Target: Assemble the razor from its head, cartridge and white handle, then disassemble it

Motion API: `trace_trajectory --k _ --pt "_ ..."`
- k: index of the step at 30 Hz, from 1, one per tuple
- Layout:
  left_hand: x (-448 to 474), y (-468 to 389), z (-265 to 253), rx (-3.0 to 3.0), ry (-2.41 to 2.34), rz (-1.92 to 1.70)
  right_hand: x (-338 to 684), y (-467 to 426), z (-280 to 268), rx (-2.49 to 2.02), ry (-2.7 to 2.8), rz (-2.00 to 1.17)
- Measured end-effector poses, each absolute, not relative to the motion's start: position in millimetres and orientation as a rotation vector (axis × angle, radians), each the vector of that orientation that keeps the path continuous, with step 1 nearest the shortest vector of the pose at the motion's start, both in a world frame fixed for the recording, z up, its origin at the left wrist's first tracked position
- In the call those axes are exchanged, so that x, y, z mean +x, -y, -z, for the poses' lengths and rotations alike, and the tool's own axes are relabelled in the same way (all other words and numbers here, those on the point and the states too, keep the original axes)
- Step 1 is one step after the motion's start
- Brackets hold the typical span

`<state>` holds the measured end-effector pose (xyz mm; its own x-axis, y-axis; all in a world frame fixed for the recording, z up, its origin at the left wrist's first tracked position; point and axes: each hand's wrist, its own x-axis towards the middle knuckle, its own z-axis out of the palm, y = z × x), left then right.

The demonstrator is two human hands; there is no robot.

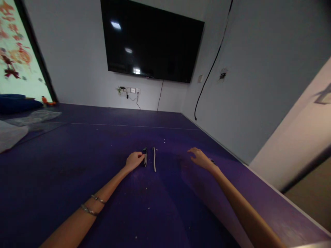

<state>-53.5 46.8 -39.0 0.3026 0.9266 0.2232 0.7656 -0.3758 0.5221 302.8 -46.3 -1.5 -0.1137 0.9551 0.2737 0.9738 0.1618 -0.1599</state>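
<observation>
My left hand (134, 161) is closed at the edge of a small dark object with a pale strip along it (145, 157); its exact kind is too small to tell. Just right of that lies a thin, slightly bent, light grey strip (154, 160), apart from both hands. My right hand (199, 158) hovers over the purple surface (165, 193) farther right, fingers spread and nothing in them. Behind its wrist a small dark thing (212, 161) shows in part.
Clear plastic sheeting (33, 117) and a dark blue bundle (18, 103) lie at the far left, near an orange object (48, 101). A black cable (207, 77) hangs down the right wall. A television (152, 38) is mounted above. Small white bits dot the surface.
</observation>
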Motion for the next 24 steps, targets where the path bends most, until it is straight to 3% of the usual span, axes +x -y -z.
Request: trace_trajectory --k 9,24 --pt "-53.7 -51.5 42.2 2.256 -1.533 -0.699 427.6 68.1 17.3 -2.167 2.106 0.021" --pt "-53.2 -44.4 39.3 2.284 -1.541 -0.685 435.8 72.4 24.3 -2.066 2.066 -0.194"
